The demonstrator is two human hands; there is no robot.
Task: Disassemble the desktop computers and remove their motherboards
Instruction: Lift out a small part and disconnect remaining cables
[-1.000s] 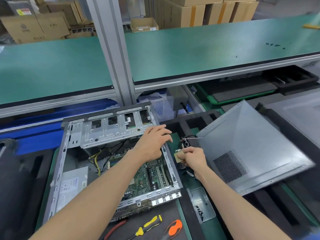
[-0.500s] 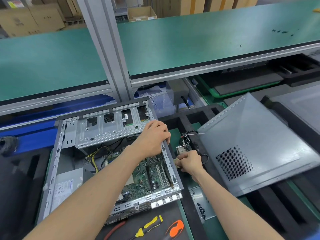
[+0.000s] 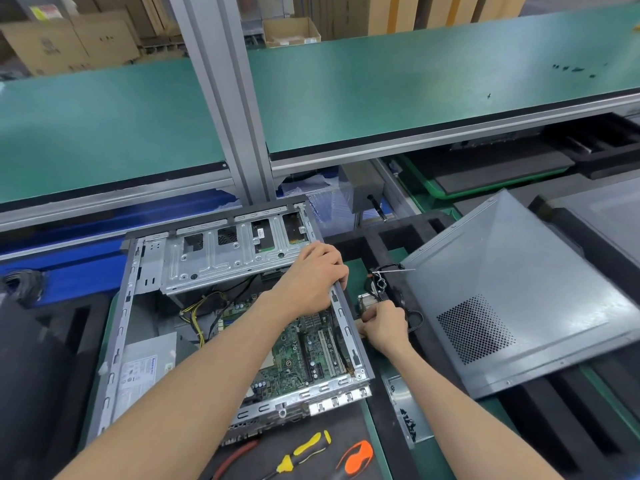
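Your left hand (image 3: 313,276) had dropped onto the stiff, sharp-edged case (image 3: 341,317) rail, fingers curled; your right hand (image 3: 382,327) pinched a small part.

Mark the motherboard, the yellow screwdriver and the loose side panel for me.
motherboard (image 3: 294,355): head view, green board surface inside the case.
yellow screwdriver (image 3: 306,446): head view, middle of its handle.
side panel (image 3: 512,289): head view, bare grey sheet above the vent holes.

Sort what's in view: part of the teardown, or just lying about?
In the job: computer case, motherboard, left hand gripping the case's right rail, right hand holding a small part, removed side panel.
Lying about: yellow-handled screwdriver, orange-handled tool, cardboard boxes.
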